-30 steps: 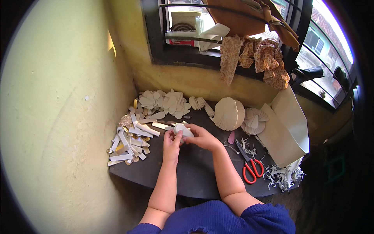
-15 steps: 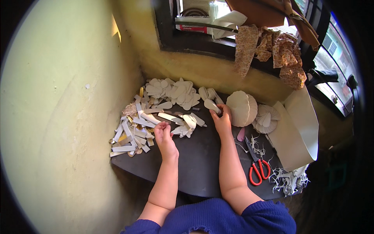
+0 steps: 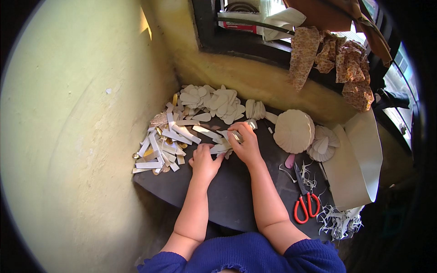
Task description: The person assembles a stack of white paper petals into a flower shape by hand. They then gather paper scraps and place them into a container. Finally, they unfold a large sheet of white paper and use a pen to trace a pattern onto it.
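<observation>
Both hands meet at a small pile of white rounded cut-outs in the middle of the dark table. My right hand has its fingers bent over the pile's right side and grips some of the pieces. From the near left, my left hand closes on the pile's edge, thumb against the cut-outs. How many pieces each hand holds is hidden by the fingers. Behind them lies a larger heap of the same cut-outs, with a row of stacked ones beside it.
Loose white and gold strips are heaped at left by the wall. At right are a big round scalloped stack, a smaller fanned stack, red-handled scissors, a pink piece, a bent cream sheet and shredded trimmings.
My right hand has moved left, away from the row near the round stack, onto the middle pile. My left hand has come right and down to the same pile. The view has shifted slightly.
</observation>
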